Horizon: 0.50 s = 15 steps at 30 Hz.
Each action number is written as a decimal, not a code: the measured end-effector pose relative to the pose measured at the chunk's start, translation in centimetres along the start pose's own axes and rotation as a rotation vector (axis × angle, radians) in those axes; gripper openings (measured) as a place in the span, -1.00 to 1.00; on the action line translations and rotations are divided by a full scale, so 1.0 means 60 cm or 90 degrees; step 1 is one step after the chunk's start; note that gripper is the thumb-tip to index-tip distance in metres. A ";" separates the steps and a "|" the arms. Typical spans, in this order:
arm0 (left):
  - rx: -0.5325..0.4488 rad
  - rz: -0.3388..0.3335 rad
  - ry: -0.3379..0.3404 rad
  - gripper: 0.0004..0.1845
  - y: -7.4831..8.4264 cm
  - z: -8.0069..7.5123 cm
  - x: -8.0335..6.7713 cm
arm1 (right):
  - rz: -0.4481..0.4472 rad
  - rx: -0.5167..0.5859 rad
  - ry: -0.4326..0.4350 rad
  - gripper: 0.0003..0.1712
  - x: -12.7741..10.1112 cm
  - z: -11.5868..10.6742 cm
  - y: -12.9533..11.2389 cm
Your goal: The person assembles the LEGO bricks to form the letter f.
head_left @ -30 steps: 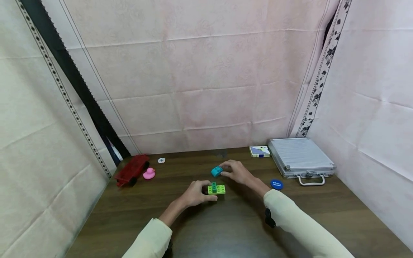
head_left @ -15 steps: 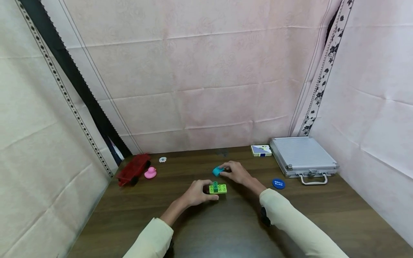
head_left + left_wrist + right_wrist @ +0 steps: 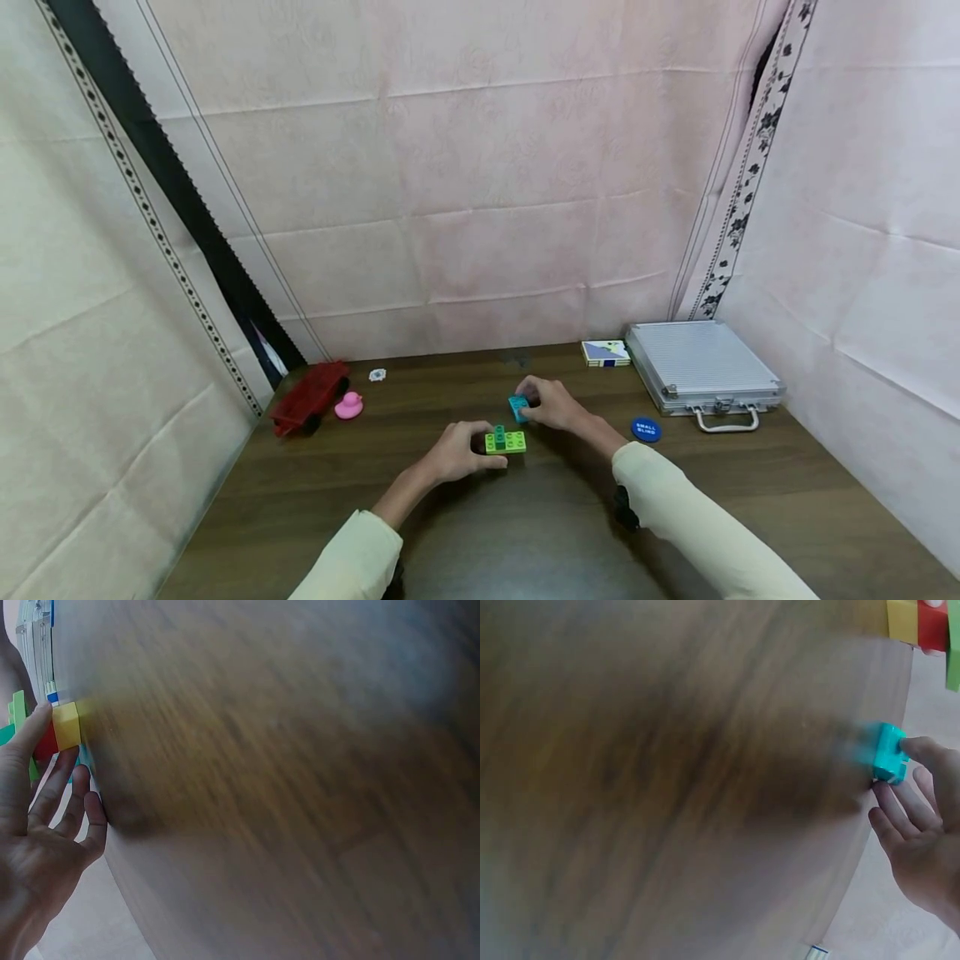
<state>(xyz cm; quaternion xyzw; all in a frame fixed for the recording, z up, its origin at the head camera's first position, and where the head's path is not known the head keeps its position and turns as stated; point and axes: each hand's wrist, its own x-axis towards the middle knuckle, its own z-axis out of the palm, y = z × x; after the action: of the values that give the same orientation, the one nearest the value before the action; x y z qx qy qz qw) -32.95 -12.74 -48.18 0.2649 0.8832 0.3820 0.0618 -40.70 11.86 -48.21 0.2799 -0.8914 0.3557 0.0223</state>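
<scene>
In the head view my left hand (image 3: 455, 454) grips a stack of toy building bricks near the middle of the table. A wide lime-green brick (image 3: 514, 442) with a smaller dark green brick (image 3: 499, 436) on it tops the stack. Below these, the left wrist view shows a red brick (image 3: 46, 742) and a yellow brick (image 3: 67, 726) close over the wood, thumb and fingers on both sides. Slightly farther back, my right hand (image 3: 553, 404) pinches a turquoise brick (image 3: 518, 408), its studs in view. In the right wrist view the thumb presses this turquoise brick (image 3: 889, 754).
A red toy car (image 3: 311, 397), a pink rubber duck (image 3: 348, 406) and a small white piece (image 3: 377, 375) lie at the left. At the right are a blue "SMALL BLIND" disc (image 3: 646, 430), a flat card box (image 3: 605, 353) and a silver case (image 3: 705, 367). Fabric walls (image 3: 480, 192) enclose the table.
My right hand has turned the turquoise brick and brought it a little nearer and to the right. The left hand keeps the stack in about the same place.
</scene>
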 end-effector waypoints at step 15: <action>0.002 -0.009 0.003 -0.63 -0.001 0.002 0.001 | 0.015 -0.034 0.017 -0.52 -0.013 -0.004 0.005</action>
<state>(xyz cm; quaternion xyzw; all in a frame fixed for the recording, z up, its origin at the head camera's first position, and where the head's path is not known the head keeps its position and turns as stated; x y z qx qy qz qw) -32.96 -12.64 -48.30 0.2579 0.8858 0.3807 0.0623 -40.23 12.58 -48.40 0.2638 -0.9035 0.3356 0.0376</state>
